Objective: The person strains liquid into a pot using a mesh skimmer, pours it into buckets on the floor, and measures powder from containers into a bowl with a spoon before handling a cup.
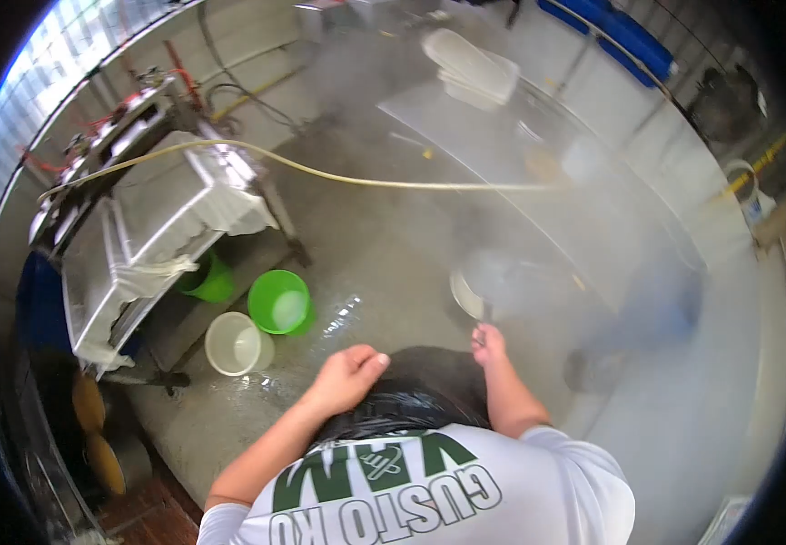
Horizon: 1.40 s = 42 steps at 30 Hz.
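My right hand (488, 344) is closed round the handle of a pale, round dipper (467, 296). The dipper is held out in front of me over the wet floor, and steam blurs its far side. In front of my waist, my left hand (351, 374) is curled closed, with nothing visible in it. It hovers beside the black plastic apron (397, 409). Nearest to that hand on the floor are a white bucket (237, 345) and a bright green bucket (281, 302), each with some whitish content.
A metal table (152, 213) draped with pale cloth stands at left, another green bucket (214, 280) beneath it. A yellow hose (356, 178) stretches across the view. White tubs (474, 73) sit at the back. Thick steam veils the right side and a blue shape (661, 295) there.
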{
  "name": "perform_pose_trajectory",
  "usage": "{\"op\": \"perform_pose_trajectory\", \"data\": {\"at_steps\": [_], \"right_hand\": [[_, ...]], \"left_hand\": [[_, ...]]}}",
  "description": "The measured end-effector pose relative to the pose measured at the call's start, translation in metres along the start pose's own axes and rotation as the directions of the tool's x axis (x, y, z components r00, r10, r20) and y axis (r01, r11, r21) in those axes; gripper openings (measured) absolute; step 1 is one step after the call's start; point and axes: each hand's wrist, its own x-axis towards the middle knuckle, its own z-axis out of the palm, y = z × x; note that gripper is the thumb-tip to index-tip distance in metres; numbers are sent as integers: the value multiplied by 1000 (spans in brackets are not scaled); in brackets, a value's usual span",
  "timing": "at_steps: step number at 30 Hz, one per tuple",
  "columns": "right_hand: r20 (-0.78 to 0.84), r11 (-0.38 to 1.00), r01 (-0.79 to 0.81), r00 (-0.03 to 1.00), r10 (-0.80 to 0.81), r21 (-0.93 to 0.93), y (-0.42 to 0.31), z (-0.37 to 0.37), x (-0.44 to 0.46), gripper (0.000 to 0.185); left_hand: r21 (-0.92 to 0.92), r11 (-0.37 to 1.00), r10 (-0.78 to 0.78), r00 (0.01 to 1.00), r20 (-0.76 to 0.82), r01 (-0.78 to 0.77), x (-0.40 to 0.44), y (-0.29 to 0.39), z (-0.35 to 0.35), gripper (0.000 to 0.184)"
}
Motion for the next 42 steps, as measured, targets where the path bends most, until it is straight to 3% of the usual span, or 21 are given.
{"op": "perform_pose_trajectory", "data": {"at_steps": [2,7,16,42], "right_hand": [[53,999,-31,998,32,-16,-2,-14,15,9],[24,995,-67,997,68,-69,-24,-9,-20,8],[3,985,-134,991,135,-107,-34,-16,-30,8],[-74,996,-61,996,56,-65,-18,-24,-15,9]], "left_hand": [[-87,995,-51,999,10,52,-2,5,1,33],[-107,993,-53,998,23,55,-5,4,2,32],[-36,999,-11,1000,14,12,-4,8,1,33],[-82,995,-55,998,19,56,-1,9,2,32]]}}
